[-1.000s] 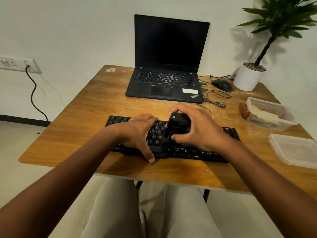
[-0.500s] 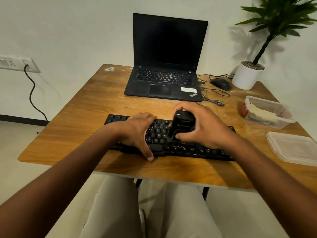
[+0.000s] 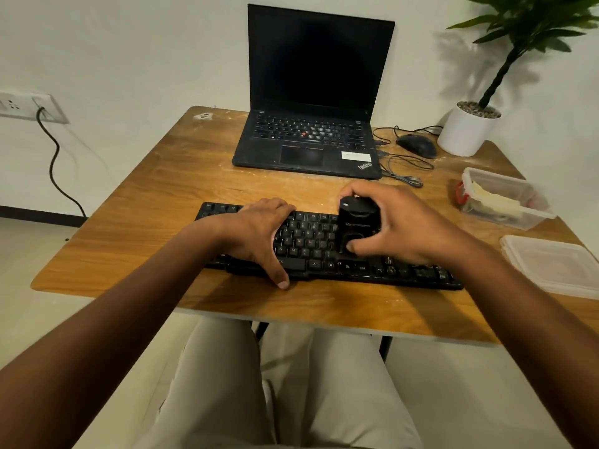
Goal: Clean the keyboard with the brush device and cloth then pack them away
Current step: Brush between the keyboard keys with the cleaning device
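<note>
Compared with a second ago, the right hand (image 3: 411,228) and the brush device (image 3: 358,226) it grips have shifted rightward along the keyboard (image 3: 311,244), from about the middle of the key field to a spot right of centre; the left hand (image 3: 259,236) sits where it was, on the left half of the keys; the device is a squat, black, upright cylinder with a rounded top, a small pale dot near its upper left edge and faint lettering across its front; its lower end stands on the keys, though the bristles themselves cannot be made out; the right fingers curl over its far side and the thumb presses its near side, so the hand is clamped around it; the left hand lies palm down with fingers bent over the far key rows and the thumb stretched to the keyboard's near edge, holding the board steady; the keyboard is black, full width, lying across the near part of the wooden table (image 3: 162,202); behind it stands an open laptop (image 3: 311,92) with a dark screen; to the right sit a clear plastic container (image 3: 505,199) and its lid (image 3: 557,264).
</note>
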`<state>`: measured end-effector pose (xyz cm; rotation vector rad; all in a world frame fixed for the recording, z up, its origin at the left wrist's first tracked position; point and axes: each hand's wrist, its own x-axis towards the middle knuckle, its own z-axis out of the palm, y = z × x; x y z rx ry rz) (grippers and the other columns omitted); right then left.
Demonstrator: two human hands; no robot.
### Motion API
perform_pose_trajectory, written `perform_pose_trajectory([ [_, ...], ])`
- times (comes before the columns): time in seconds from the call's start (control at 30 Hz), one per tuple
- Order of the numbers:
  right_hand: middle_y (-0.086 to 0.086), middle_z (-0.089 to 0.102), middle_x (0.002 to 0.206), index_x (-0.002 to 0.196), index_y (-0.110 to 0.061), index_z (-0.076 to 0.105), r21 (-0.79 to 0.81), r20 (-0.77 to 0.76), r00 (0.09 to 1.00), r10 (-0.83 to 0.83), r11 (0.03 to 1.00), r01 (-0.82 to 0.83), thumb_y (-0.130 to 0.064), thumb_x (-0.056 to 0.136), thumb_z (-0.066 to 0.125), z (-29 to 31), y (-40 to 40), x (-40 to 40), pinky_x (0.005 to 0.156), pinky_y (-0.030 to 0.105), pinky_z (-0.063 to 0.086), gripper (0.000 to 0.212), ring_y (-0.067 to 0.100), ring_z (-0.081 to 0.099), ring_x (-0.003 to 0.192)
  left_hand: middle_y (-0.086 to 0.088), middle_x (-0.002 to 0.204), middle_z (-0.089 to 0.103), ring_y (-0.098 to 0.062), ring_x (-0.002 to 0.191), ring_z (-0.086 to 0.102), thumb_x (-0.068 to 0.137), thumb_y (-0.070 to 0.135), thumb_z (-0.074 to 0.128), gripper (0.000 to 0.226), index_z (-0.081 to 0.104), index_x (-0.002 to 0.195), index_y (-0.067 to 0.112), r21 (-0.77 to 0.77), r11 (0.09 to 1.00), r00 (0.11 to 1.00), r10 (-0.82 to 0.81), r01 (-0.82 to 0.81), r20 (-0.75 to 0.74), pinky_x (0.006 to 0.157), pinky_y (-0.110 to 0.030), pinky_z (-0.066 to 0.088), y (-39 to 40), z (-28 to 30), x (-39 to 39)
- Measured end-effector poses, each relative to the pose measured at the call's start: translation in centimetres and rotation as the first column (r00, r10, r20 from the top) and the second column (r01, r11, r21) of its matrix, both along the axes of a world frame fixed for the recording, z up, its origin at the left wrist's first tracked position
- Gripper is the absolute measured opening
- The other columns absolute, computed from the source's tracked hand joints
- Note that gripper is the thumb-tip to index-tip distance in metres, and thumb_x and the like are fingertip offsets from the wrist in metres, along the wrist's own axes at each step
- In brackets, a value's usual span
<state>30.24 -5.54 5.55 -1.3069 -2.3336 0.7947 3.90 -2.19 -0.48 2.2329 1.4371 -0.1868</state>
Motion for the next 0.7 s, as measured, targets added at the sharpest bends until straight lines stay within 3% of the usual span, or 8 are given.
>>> perform_pose_trajectory([
  [0.07,-0.01,0.066,0.103,0.11,-0.032,0.06,-0.013,-0.096,0.995,0.009,1.0,-0.01,-0.013,0.072,0.09,-0.6,0.0,-1.7,0.07,0.029,0.062,0.052,0.003,0.065,0.092,0.005,0.168,0.013,-0.024,0.155,0.012,0.051,0.068,0.094,0.152,0.003,0.166,0.025,-0.002,1.0,1.0,0.002,-0.002,0.0,0.129,-0.044,0.014,0.1,0.0,-0.1],
  [0.17,-0.011,0.067,0.1,0.109,-0.031,0.06,-0.031,-0.108,0.993,0.055,0.998,-0.059,-0.011,0.072,0.089,-1.7,0.3,-2.8,0.069,0.024,0.059,0.051,0.003,0.065,0.091,0.004,0.165,0.018,-0.024,0.153,0.015,0.049,0.069,0.094,0.151,0.007,0.165,0.026,0.001,1.0,1.0,0.003,-0.003,0.003,0.128,-0.045,0.017,0.3,-0.1,-0.2],
  [0.4,-0.013,0.065,0.102,0.109,-0.036,0.059,-0.068,0.23,0.971,0.063,0.997,-0.048,-0.013,0.072,0.089,0.1,1.4,0.4,0.069,0.024,0.056,0.053,0.003,0.064,0.091,0.003,0.169,0.01,-0.024,0.156,0.01,0.053,0.064,0.094,0.152,0.001,0.167,0.024,-0.002,1.0,1.0,0.004,-0.004,-0.008,0.128,-0.043,0.012,0.0,0.0,0.1],
  [0.53,-0.013,0.066,0.102,0.112,-0.032,0.059,-0.012,0.046,0.999,0.003,1.0,-0.002,-0.015,0.072,0.09,0.2,1.1,-1.0,0.068,0.019,0.054,0.053,0.003,0.065,0.091,0.002,0.17,0.009,-0.025,0.157,0.009,0.053,0.064,0.095,0.153,0.002,0.167,0.023,0.001,1.0,1.0,0.004,-0.004,-0.006,0.129,-0.043,0.012,0.1,0.1,0.1],
  [0.63,-0.009,0.067,0.101,0.11,-0.029,0.06,-0.03,-0.122,0.992,0.031,0.999,-0.035,-0.013,0.072,0.09,-1.4,0.2,-2.9,0.071,0.025,0.06,0.051,0.004,0.065,0.092,0.003,0.166,0.017,-0.024,0.154,0.014,0.05,0.067,0.095,0.151,0.007,0.166,0.025,0.001,1.0,1.0,0.004,-0.004,0.003,0.128,-0.046,0.017,0.3,-0.1,-0.1],
  [0.7,-0.008,0.068,0.1,0.11,-0.03,0.06,-0.042,-0.132,0.99,0.055,0.997,-0.061,-0.011,0.072,0.089,-2.3,-0.1,-3.0,0.072,0.03,0.061,0.051,0.007,0.066,0.091,0.003,0.166,0.016,-0.025,0.154,0.014,0.05,0.067,0.095,0.151,0.007,0.165,0.026,-0.006,1.0,1.0,0.001,-0.001,0.006,0.128,-0.047,0.017,0.3,-0.2,-0.1],
])
